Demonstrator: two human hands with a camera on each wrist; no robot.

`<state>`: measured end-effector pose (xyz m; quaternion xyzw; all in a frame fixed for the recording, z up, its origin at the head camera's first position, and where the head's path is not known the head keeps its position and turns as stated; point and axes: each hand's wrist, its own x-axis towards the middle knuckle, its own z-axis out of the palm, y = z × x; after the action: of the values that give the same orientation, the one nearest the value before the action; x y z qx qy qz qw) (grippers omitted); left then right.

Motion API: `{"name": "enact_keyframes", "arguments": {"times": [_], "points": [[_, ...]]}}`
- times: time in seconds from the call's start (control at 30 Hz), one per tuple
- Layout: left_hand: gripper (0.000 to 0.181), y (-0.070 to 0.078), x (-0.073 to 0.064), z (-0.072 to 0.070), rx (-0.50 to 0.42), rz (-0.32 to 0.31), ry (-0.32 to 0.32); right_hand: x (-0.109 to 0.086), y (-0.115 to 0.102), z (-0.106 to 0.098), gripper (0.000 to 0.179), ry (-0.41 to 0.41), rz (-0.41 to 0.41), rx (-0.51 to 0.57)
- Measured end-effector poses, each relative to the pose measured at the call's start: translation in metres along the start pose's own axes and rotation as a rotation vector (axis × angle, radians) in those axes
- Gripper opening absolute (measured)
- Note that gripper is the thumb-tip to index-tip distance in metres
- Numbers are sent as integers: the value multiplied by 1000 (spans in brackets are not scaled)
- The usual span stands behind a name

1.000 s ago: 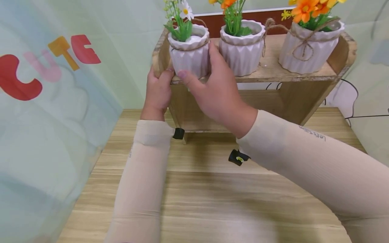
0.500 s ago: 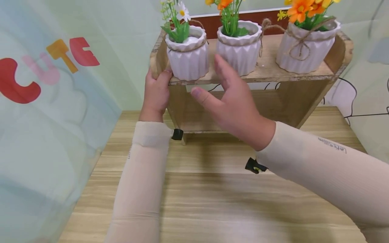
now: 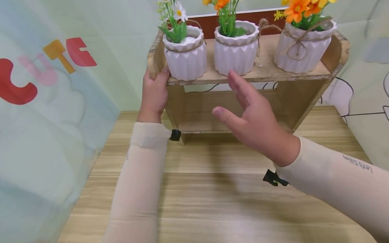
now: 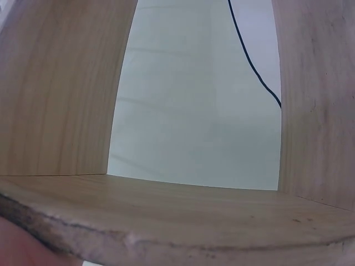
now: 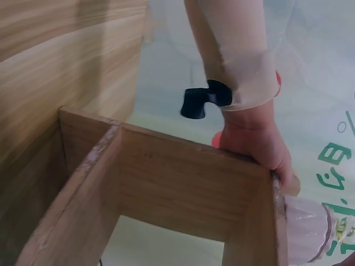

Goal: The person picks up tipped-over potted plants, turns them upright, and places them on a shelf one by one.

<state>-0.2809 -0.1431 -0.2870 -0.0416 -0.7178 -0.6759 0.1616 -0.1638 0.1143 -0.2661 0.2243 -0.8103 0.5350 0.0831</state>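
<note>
A two-tier wooden shelf point(image 3: 267, 75) stands on the table. My left hand point(image 3: 154, 94) grips its left side panel at the upper front corner, thumb beside the pot; the right wrist view also shows this left hand point(image 5: 258, 141) at the panel's edge. On the top board stand three white fluted flowerpots with twine: the left pot point(image 3: 186, 62) with a daisy, the middle pot point(image 3: 234, 55) and the right pot point(image 3: 299, 50) with orange and yellow flowers. My right hand point(image 3: 261, 118) hovers before the shelf, fingers extended and thumb apart, holding nothing.
The wood-grain table point(image 3: 212, 209) stretches in front of the shelf. A printed curtain point(image 3: 45, 135) with coloured letters hangs at the left. Behind the shelf runs a thin dark line point(image 4: 252, 64) on the pale backdrop. The shelf's lower board point(image 4: 194, 213) shows bare wood.
My right hand has come off the left pot and drawn back, down and to the right. The left hand keeps its grip on the shelf. The pots stay in place.
</note>
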Motion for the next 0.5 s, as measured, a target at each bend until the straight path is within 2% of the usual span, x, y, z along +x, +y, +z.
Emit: {"name": "enact_keyframes", "arguments": {"times": [0.27,0.5], "points": [[47,1,0,-1,2,-14,12,-15,14,-11,85,-21,-22,-62],[51,-5,-3,1,-8,3,1,-30,24,-24,80,18,-52,-59]]}}
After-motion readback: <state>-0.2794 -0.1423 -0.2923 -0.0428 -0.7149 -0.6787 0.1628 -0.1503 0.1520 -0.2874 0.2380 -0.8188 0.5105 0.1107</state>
